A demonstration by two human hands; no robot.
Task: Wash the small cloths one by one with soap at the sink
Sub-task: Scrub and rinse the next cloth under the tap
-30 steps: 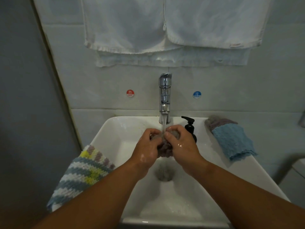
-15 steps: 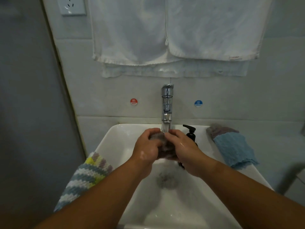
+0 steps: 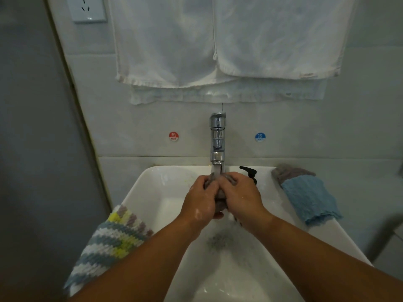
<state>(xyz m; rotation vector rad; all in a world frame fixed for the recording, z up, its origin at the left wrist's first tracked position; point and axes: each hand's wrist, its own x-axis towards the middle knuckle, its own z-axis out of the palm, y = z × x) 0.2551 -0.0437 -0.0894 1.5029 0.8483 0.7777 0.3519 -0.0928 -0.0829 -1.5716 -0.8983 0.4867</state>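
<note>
Fingers (image 3: 208, 184) of left hand (image 3: 199, 201) and right hand (image 3: 242, 197) curled round the grey cloth (image 3: 219, 198) (under the running tap (image 3: 217, 138)); it wanted even kneading

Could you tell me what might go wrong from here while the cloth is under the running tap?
The striped cloth hangs over the left rim of the sink beside the left forearm; a nudge may drag it off.
The soap bottle stands behind the right hand and could be knocked over.
Water hitting the bunched grey cloth may splash the blue cloth.
</note>
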